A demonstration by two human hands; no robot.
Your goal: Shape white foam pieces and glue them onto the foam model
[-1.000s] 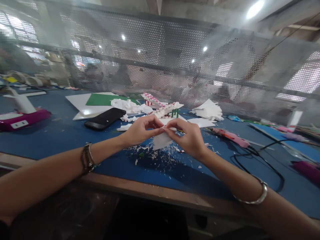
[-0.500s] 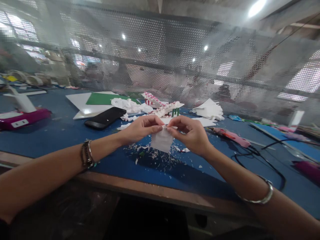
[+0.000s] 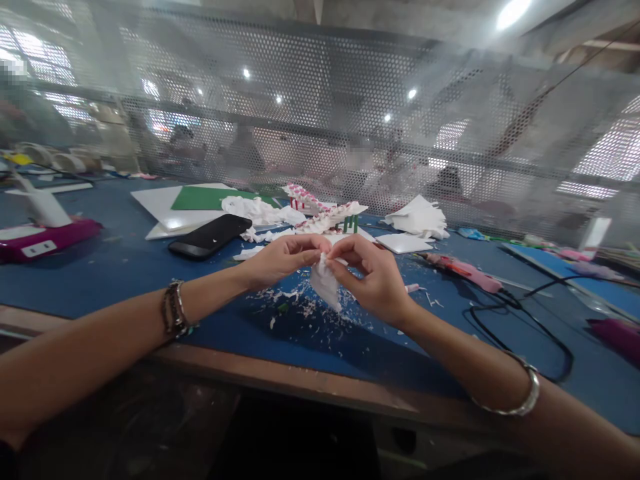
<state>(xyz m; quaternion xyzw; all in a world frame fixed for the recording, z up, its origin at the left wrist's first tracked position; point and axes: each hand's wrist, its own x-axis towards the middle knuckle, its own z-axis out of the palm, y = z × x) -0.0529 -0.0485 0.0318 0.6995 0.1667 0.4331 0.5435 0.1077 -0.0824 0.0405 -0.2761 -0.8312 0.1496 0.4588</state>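
Note:
Both my hands meet over the blue table [image 3: 125, 273], pinching the top of a small white paper piece [image 3: 326, 285] that hangs crumpled between them. My left hand [image 3: 280, 260] grips it with thumb and fingertips from the left. From the right, my right hand [image 3: 373, 277] grips it with curled fingers. White paper scraps [image 3: 300, 308] lie scattered on the table just under the hands.
A black phone [image 3: 210, 237] lies behind my left hand, beside white and green sheets [image 3: 193, 200]. A small red, white and green model [image 3: 325, 213] and paper piles [image 3: 417, 219] stand further back. A pink glue gun [image 3: 465, 272] with black cable [image 3: 520, 327] lies right. Perforated screen [image 3: 320, 133] behind.
The paper piece hung flat between my hands; now it is bunched and twisted, with my fingertips drawn closer together.

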